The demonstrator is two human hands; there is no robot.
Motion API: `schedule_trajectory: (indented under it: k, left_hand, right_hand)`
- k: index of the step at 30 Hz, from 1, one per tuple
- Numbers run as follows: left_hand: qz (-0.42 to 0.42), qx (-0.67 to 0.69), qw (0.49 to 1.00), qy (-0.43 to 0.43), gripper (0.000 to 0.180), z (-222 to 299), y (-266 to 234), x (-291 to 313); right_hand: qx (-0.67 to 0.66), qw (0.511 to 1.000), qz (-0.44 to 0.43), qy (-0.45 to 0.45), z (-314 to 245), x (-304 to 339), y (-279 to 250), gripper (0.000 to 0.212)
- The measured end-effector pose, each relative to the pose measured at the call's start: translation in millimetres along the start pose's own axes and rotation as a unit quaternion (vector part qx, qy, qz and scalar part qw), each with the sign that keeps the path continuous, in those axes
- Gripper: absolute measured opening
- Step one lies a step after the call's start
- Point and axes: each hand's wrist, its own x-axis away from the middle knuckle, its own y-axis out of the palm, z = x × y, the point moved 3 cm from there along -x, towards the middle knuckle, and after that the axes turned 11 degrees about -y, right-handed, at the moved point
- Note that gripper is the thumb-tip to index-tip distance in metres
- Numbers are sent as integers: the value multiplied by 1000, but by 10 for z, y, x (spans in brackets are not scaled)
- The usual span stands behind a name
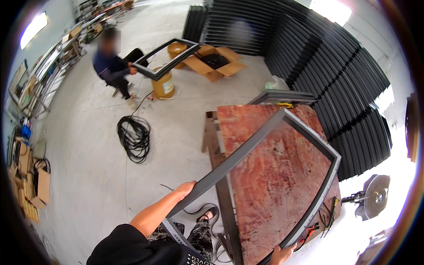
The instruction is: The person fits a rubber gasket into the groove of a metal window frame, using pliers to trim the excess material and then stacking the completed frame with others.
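A large dark grey rectangular window frame point(240, 152) is held tilted above a worn reddish wooden table point(278, 185). My left hand point(185, 189) is wrapped round its left long bar, off the table's left edge. Low on the right bar, my right hand point(282, 255) grips the same frame near the table's near end; part of that hand is cut off by the lower edge. The frame's far corner lies over the far part of the table. Red-handled pliers point(311, 229) and a yellow-and-black tool point(331, 216) lie at the table's right edge.
A seated person point(110, 66) holds another dark frame point(165, 59) over yellow buckets point(163, 86). An open cardboard box point(214, 62) stands behind. Stacked dark frames point(318, 66) line the right. A coiled black hose point(134, 139) lies on the floor; a fan point(375, 196) stands right of the table.
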Motion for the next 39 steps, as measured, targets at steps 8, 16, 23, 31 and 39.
schedule_trajectory:
  k: [8, 16, 23, 31, 39]
  left_hand:
    - [29, 177, 984, -6, 55, -1295, -1439, 391]
    - [82, 318, 942, -76, 48, -2925, -2784, 788]
    - [152, 390, 899, -130, 47, -4521, -3334, 1206]
    - [170, 457, 822, -295, 44, -6238, -2629, 1316]
    - [115, 315, 821, -462, 46, -7165, -1966, 1264]
  right_hand:
    - [22, 992, 31, -123, -1001, 658, 326, 83]
    - [-42, 943, -106, -314, -2713, 917, 1011, 66]
    - [75, 854, -287, -428, -3821, 1490, 2547, 56]
    - [216, 720, -460, -472, -4084, 2558, 4080, 40]
    - [332, 644, -512, -461, -3411, 3050, 4967, 35]
